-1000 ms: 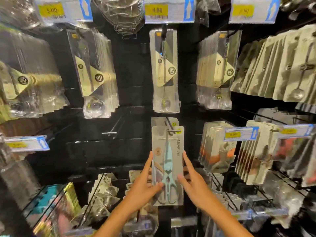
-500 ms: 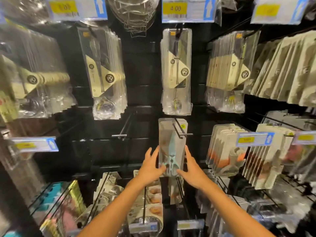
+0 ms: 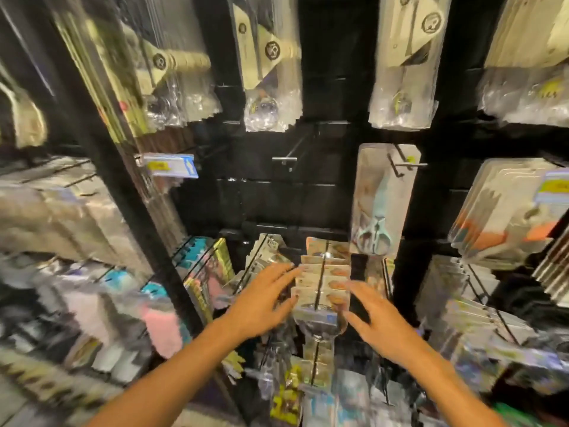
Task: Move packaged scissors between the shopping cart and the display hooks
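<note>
The pale blue scissors in their clear plastic pack (image 3: 380, 204) hang on the thin metal hook (image 3: 403, 163), both hands, left (image 3: 261, 300) and right (image 3: 381, 322), are empty with fingers spread, so I think the next pack must come from the cart.

The packaged scissors (image 3: 380, 201) hang on a display hook (image 3: 405, 163), with a bare hook (image 3: 284, 158) to their left. Both hands lie nearer, below: left hand (image 3: 261, 303), right hand (image 3: 378, 322).

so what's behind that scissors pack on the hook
The black panel wall shows around the scissors pack hanging on its hook. Whether another pack hangs behind it is hidden.
</note>
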